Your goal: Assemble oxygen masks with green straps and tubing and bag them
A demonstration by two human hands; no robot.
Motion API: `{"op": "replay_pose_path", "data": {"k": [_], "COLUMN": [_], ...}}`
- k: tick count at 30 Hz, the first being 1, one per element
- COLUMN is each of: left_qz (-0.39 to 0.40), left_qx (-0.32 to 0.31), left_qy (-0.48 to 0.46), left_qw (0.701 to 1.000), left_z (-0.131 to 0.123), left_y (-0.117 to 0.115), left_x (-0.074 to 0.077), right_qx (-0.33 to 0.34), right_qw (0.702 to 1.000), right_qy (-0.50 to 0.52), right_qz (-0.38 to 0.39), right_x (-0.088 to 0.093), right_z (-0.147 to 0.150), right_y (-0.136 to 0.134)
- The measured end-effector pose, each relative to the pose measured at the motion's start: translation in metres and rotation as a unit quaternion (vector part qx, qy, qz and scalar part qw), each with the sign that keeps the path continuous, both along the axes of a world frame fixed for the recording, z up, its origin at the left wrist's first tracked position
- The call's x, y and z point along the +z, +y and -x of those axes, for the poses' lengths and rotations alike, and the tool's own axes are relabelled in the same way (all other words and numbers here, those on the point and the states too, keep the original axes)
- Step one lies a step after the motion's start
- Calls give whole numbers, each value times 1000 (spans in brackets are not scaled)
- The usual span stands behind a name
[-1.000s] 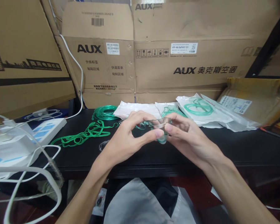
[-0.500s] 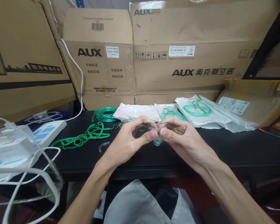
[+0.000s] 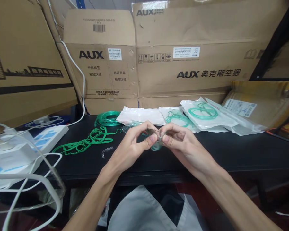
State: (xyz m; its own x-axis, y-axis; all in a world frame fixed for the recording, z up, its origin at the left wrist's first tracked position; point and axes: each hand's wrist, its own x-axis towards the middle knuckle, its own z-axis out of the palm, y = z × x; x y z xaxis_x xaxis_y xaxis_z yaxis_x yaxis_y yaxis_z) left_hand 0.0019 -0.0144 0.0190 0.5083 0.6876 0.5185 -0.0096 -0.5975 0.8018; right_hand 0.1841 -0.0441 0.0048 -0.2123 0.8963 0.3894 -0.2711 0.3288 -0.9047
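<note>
A clear, green-tinted oxygen mask [image 3: 156, 147] is held up between my two hands over the black table, its rim toward me. My left hand [image 3: 140, 138] pinches it from the left between thumb and fingers. From the right, my right hand [image 3: 177, 136] pinches it the same way, the two thumbs close together. Much of the mask is hidden by the fingers. Left of my left hand, small clear curved strips [image 3: 107, 150] lie on the table. Beyond them sits a tangle of green elastic straps [image 3: 92, 141].
Coiled green tubing [image 3: 108, 118] lies at the back. White packets [image 3: 203, 112] with green tubing stand behind my hands, beside a brown parcel [image 3: 255, 102]. A white power strip [image 3: 50, 138] and looping cables take up the left. Cardboard boxes [image 3: 183, 86] wall the back.
Both hands, still pinching the mask, have shifted slightly left, and the mask's rim looks more squeezed together between the thumbs. The view has moved a little.
</note>
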Motion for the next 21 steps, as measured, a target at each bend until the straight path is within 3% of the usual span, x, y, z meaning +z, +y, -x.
{"op": "replay_pose_path", "data": {"k": [5,7,10,14,18,21], "left_qz": [32,50,40,-49,-130,-127], "left_qx": [-4,4,58,153,304,441], "left_qy": [3,-4,23,133,243,341], "left_qw": [999,999,997,978,912,821], "left_z": [-1,-4,-7,1,36,75], "left_y": [2,2,0,-2,9,28], "left_x": [-1,-3,-4,-1,6,5], "right_qx": [29,2,-77,-131,-154,-143], "right_qw": [999,999,991,953,913,897], "right_qy": [-4,-23,-106,-254,-360,-406], "right_qz": [25,33,-1,-97,-113,-98], "right_x": [0,0,-3,-13,-22,-24], "right_z": [-4,-7,-7,-10,-25,-36], "right_y": [3,5,9,17,22,21]}}
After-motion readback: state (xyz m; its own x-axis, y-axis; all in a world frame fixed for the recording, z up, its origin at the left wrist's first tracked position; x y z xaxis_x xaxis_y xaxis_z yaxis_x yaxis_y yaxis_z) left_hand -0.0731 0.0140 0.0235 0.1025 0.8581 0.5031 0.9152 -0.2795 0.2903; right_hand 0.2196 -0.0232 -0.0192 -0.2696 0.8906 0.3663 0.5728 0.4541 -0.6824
